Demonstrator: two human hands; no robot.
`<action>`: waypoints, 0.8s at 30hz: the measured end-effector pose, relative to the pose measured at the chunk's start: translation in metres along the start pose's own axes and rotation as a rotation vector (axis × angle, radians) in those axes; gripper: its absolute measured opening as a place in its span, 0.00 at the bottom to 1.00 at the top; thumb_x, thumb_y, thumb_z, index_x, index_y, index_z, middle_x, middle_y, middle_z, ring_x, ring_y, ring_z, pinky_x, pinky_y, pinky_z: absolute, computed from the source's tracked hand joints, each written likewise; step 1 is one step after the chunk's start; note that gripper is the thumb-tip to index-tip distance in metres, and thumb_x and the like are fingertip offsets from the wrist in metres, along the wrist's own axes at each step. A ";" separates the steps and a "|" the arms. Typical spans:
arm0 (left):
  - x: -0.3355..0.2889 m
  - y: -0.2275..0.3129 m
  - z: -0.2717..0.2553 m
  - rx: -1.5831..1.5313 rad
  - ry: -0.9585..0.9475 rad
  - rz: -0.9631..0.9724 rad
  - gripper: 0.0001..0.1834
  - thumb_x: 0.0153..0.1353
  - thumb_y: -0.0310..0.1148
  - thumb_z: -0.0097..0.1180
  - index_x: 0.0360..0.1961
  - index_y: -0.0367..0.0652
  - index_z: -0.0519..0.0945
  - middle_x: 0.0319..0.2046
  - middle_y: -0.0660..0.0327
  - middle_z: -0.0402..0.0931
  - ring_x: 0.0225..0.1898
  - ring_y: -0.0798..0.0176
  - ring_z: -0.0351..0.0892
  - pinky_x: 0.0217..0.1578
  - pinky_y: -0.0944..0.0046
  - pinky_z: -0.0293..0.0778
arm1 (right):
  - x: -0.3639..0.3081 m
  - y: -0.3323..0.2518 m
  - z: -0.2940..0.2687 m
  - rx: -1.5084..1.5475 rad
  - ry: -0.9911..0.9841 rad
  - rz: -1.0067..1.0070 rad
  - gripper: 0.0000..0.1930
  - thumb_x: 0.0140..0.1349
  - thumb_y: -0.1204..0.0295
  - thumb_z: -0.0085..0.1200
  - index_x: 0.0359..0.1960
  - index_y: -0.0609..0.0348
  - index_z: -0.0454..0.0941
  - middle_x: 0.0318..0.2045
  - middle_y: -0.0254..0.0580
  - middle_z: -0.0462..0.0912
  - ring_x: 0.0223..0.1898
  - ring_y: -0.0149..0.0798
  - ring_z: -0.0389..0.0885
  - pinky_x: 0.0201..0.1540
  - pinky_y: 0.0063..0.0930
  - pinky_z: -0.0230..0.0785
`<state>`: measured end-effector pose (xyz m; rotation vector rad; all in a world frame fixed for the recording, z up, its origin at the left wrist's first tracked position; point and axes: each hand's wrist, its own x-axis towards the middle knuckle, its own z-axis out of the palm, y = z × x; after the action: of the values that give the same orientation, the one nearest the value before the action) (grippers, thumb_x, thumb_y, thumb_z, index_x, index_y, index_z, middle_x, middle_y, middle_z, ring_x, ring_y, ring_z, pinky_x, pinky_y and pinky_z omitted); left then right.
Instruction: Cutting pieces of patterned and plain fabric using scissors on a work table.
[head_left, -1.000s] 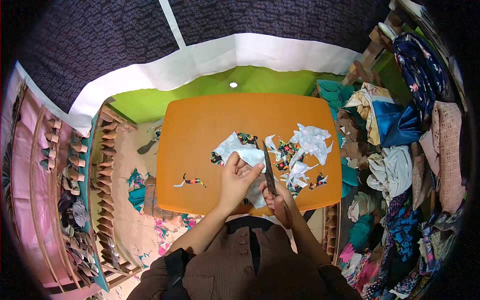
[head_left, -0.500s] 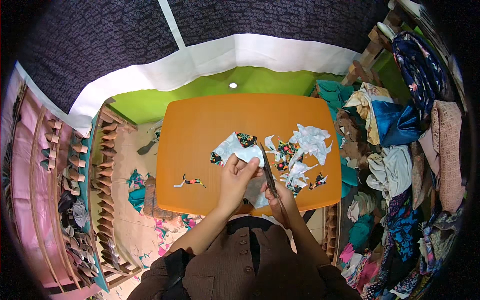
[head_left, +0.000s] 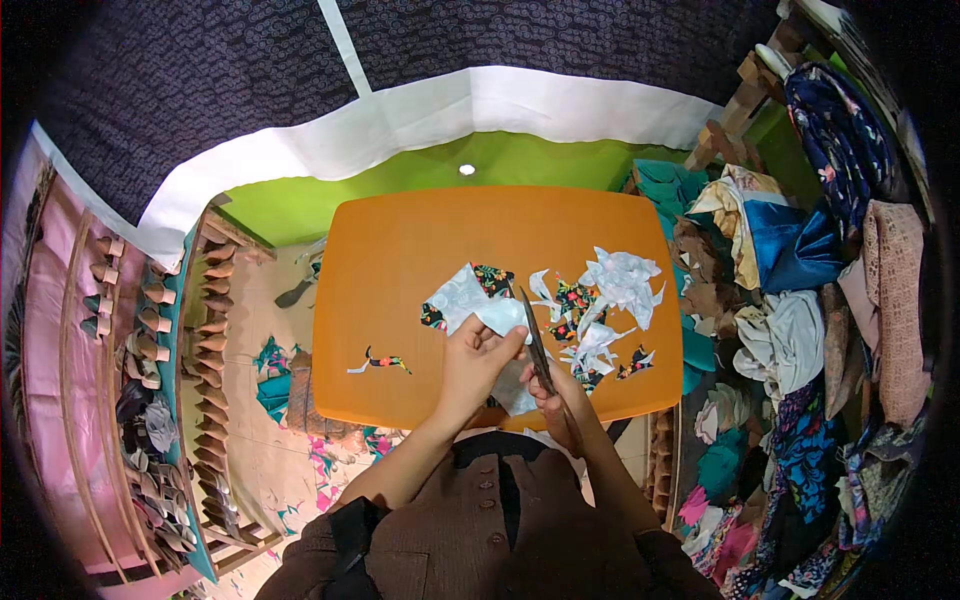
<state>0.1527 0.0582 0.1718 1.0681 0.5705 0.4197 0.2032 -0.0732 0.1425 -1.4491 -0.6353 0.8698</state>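
Note:
My left hand [head_left: 474, 362] pinches a small pale fabric piece [head_left: 506, 316] between thumb and fingers above the table. In my right hand [head_left: 560, 396] is a pair of dark scissors [head_left: 540, 352], closed in my fingers, its blades pointing up and away beside the right edge of the piece. Just beyond my left hand lie fabric pieces with pale backs and a black floral side [head_left: 455, 296]. Right of the scissors is a loose heap of pale scraps [head_left: 620, 285] and black floral scraps [head_left: 574, 300]. The scissors' handles are mostly hidden by my right hand.
The orange table [head_left: 400, 235] has rounded corners. A thin floral scrap [head_left: 380, 361] lies on its left part. Piled cloth [head_left: 785, 345] crowds the right side. Racks of wooden shoe forms [head_left: 212, 345] stand at left, and offcuts [head_left: 322, 465] litter the floor.
The fingers of my left hand have come slightly down on the fabric, so more of the pale piece shows. The scissors stay by its right edge, almost unmoved.

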 end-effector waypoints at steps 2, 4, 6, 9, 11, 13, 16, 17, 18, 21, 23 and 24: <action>0.001 0.000 -0.002 0.021 -0.004 -0.003 0.07 0.51 0.23 0.52 0.32 0.35 0.70 0.26 0.62 0.73 0.25 0.74 0.71 0.28 0.75 0.68 | 0.001 0.004 -0.002 -0.002 -0.025 0.045 0.41 0.40 0.30 0.38 0.34 0.62 0.63 0.19 0.26 0.56 0.20 0.19 0.54 0.22 0.11 0.45; 0.001 0.000 -0.004 0.042 -0.007 -0.006 0.07 0.51 0.23 0.52 0.32 0.35 0.70 0.25 0.62 0.73 0.25 0.75 0.71 0.27 0.75 0.68 | -0.001 0.001 -0.002 -0.016 -0.028 0.037 0.41 0.40 0.30 0.38 0.33 0.62 0.63 0.19 0.25 0.56 0.20 0.18 0.53 0.21 0.11 0.45; 0.000 0.000 -0.005 0.022 -0.030 0.013 0.08 0.50 0.23 0.53 0.32 0.35 0.70 0.25 0.62 0.73 0.25 0.75 0.71 0.27 0.75 0.68 | -0.001 0.001 -0.002 -0.030 -0.032 0.030 0.41 0.39 0.30 0.38 0.33 0.61 0.63 0.19 0.25 0.56 0.19 0.18 0.53 0.20 0.10 0.44; -0.001 -0.003 -0.004 0.026 -0.017 0.061 0.09 0.50 0.21 0.52 0.33 0.35 0.68 0.26 0.62 0.73 0.25 0.74 0.71 0.27 0.75 0.68 | 0.000 -0.002 -0.003 0.121 -0.062 0.270 0.41 0.36 0.29 0.39 0.33 0.60 0.62 0.19 0.24 0.55 0.18 0.17 0.51 0.19 0.09 0.43; -0.002 -0.002 -0.005 0.031 -0.026 0.059 0.11 0.49 0.21 0.52 0.35 0.35 0.67 0.27 0.61 0.72 0.26 0.74 0.71 0.28 0.75 0.68 | -0.003 -0.017 -0.001 0.157 -0.107 0.176 0.41 0.34 0.28 0.39 0.33 0.58 0.61 0.19 0.23 0.54 0.17 0.17 0.50 0.18 0.10 0.42; -0.002 -0.001 -0.005 0.035 -0.036 0.057 0.13 0.49 0.20 0.53 0.36 0.35 0.65 0.28 0.61 0.72 0.26 0.73 0.72 0.28 0.75 0.68 | -0.004 -0.014 -0.002 0.158 -0.105 0.181 0.41 0.34 0.28 0.40 0.34 0.57 0.60 0.19 0.23 0.54 0.17 0.17 0.50 0.18 0.10 0.42; -0.003 0.002 -0.002 0.081 -0.062 0.096 0.17 0.47 0.19 0.53 0.38 0.37 0.62 0.26 0.61 0.71 0.24 0.74 0.71 0.25 0.76 0.68 | -0.006 -0.009 -0.005 0.149 -0.101 0.186 0.41 0.33 0.28 0.40 0.34 0.57 0.60 0.19 0.22 0.54 0.16 0.17 0.50 0.17 0.10 0.42; -0.003 0.003 -0.002 0.072 -0.084 0.076 0.19 0.47 0.19 0.53 0.38 0.38 0.60 0.26 0.61 0.70 0.23 0.74 0.71 0.23 0.77 0.68 | -0.007 -0.007 -0.006 0.140 -0.100 0.186 0.41 0.33 0.28 0.40 0.33 0.56 0.60 0.19 0.22 0.54 0.16 0.17 0.50 0.17 0.10 0.42; -0.003 0.003 -0.002 0.062 -0.105 0.057 0.20 0.46 0.19 0.54 0.39 0.39 0.59 0.26 0.62 0.70 0.23 0.74 0.72 0.22 0.78 0.68 | -0.005 -0.002 -0.008 0.140 -0.100 0.187 0.41 0.33 0.28 0.40 0.33 0.56 0.60 0.19 0.22 0.54 0.16 0.17 0.50 0.17 0.10 0.42; 0.000 -0.003 -0.008 0.241 -0.120 0.080 0.22 0.46 0.18 0.53 0.40 0.39 0.58 0.26 0.62 0.69 0.22 0.74 0.72 0.20 0.79 0.68 | -0.002 0.004 -0.010 0.176 -0.121 0.309 0.41 0.33 0.28 0.39 0.31 0.56 0.60 0.19 0.22 0.54 0.16 0.17 0.50 0.16 0.10 0.42; 0.001 -0.007 -0.012 0.209 -0.118 0.091 0.22 0.45 0.17 0.53 0.40 0.40 0.57 0.27 0.62 0.69 0.23 0.74 0.72 0.21 0.78 0.68 | -0.007 -0.006 -0.004 0.144 -0.094 0.143 0.39 0.35 0.28 0.38 0.29 0.55 0.60 0.18 0.23 0.55 0.16 0.16 0.51 0.15 0.10 0.43; 0.002 -0.007 -0.012 0.176 -0.121 0.102 0.23 0.45 0.17 0.53 0.41 0.40 0.57 0.27 0.61 0.70 0.23 0.74 0.72 0.21 0.77 0.69 | -0.007 -0.009 -0.002 0.145 -0.098 0.143 0.39 0.35 0.28 0.38 0.29 0.55 0.60 0.18 0.23 0.55 0.16 0.16 0.51 0.15 0.10 0.43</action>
<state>0.1466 0.0648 0.1605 1.2867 0.4527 0.3962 0.2023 -0.0792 0.1523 -1.3387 -0.5343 1.0830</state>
